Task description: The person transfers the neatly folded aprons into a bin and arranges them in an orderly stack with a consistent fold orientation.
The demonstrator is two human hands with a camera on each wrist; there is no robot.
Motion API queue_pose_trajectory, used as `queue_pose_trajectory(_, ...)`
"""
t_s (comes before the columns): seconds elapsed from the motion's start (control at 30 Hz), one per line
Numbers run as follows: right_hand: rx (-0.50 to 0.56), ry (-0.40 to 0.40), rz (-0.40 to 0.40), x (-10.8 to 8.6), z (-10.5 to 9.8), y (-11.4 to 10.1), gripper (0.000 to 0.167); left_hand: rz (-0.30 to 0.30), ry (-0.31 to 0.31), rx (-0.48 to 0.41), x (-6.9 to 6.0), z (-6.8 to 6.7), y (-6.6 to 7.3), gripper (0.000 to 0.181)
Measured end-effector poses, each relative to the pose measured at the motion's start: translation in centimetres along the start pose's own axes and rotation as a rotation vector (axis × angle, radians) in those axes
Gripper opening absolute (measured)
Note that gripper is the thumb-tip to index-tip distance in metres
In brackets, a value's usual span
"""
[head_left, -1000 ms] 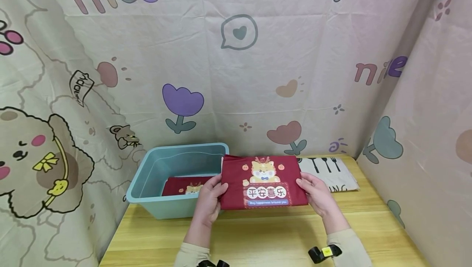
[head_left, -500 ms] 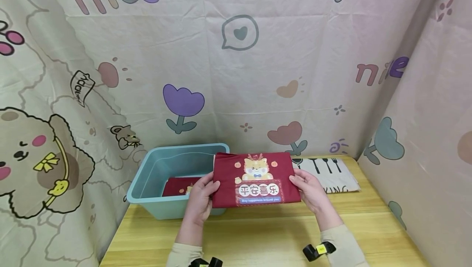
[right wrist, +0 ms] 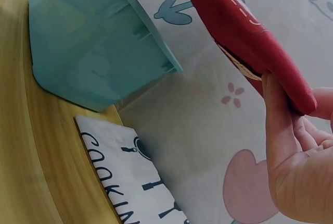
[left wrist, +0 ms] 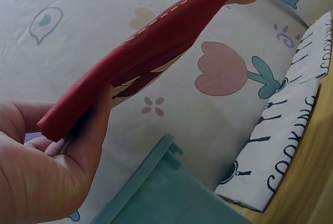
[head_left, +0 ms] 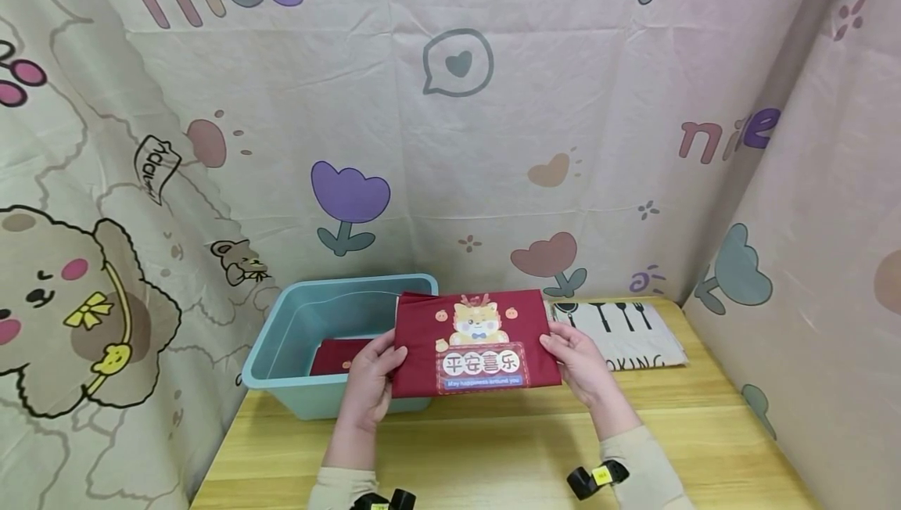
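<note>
A folded dark red cloth [head_left: 415, 338] with a cartoon animal and lettering is held up above the table, level between both hands. My left hand [head_left: 369, 381] pinches its left edge, thumb on the front face and fingers behind. At the opposite edge my right hand [head_left: 586, 363] grips it the same way. The left wrist view shows the cloth [left wrist: 140, 52] as a layered fold in the left hand [left wrist: 57, 166]; the right wrist view shows its other end [right wrist: 260, 47] between thumb and fingers of the right hand [right wrist: 302, 166].
A teal bin [head_left: 338, 400] stands at the left, partly behind the held cloth, with another red cloth [head_left: 331, 357] inside. White folded cloth [head_left: 622, 330] printed with utensils lies at the back right of the wooden table [head_left: 507, 455]. Printed curtains hang behind and on both sides.
Both hands have moved left with the red cloth, which now covers more of the bin and the red cloth inside it. More of the white cloth shows at the right.
</note>
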State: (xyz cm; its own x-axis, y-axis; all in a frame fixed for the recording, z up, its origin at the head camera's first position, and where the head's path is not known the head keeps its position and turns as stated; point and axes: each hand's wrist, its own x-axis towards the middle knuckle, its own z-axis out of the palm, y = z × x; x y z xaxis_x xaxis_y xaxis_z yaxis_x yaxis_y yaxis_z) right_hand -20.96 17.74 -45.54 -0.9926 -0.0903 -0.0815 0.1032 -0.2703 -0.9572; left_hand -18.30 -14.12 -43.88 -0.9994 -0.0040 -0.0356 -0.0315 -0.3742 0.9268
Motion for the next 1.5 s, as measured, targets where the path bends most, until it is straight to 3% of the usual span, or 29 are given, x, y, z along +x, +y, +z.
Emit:
queue_pose_trajectory(0.43,0.007,-0.027,0.018,0.5,1.5,1.0,0.044,-0.023,0.030,0.037,0.1,-1.8,0.2,0.052)
queue_pose_trajectory(0.97,0.003,-0.038,0.011,1.2,3.9,1.9,0.040,-0.040,0.120,0.248,0.3,-4.5,0.8,0.049)
queue_pose_trajectory(1.5,0.006,-0.084,-0.016,1.8,6.4,2.3,0.037,-0.053,0.165,0.354,0.4,-6.4,2.4,0.048)
